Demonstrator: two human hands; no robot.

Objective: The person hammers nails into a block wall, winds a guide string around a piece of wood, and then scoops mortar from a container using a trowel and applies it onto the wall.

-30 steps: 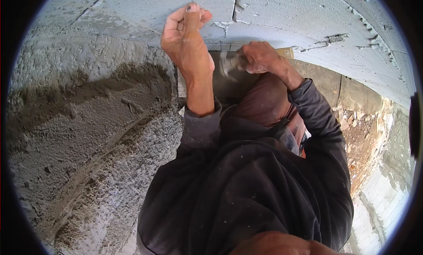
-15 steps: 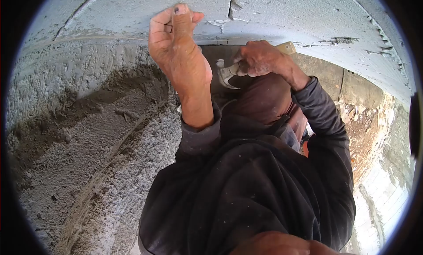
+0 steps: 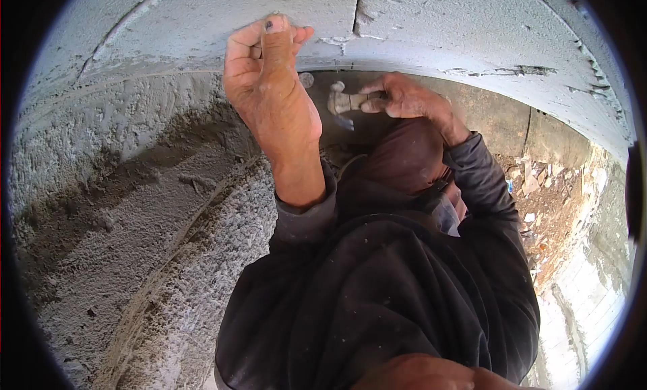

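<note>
My left hand (image 3: pixel 273 97) is raised against the pale block wall (image 3: pixel 431 26), its thumb and fingers closed in a pinch. Whatever lies between the fingertips is hidden or too small to make out. To its right, my right hand (image 3: pixel 411 97) is wrapped around the handle of a claw hammer (image 3: pixel 340 103). The hammer's dusty head points left, toward my left wrist but apart from it, and its claw is blurred. Most of the handle is covered by my fingers. A small pale round spot (image 3: pixel 306 79) shows just beside my left hand.
My bent knee (image 3: pixel 408 154) is below the hammer. A rough, mortar-covered surface (image 3: pixel 135 201) fills the left side. A thin line (image 3: pixel 162 74) runs along the wall's lower edge. Rubble (image 3: pixel 539 188) lies on the ground at right.
The hammer has turned in my right hand: its claw looks blurred and its handle end no longer shows. My right fingers have shifted on the handle. My left hand stays nearly in place.
</note>
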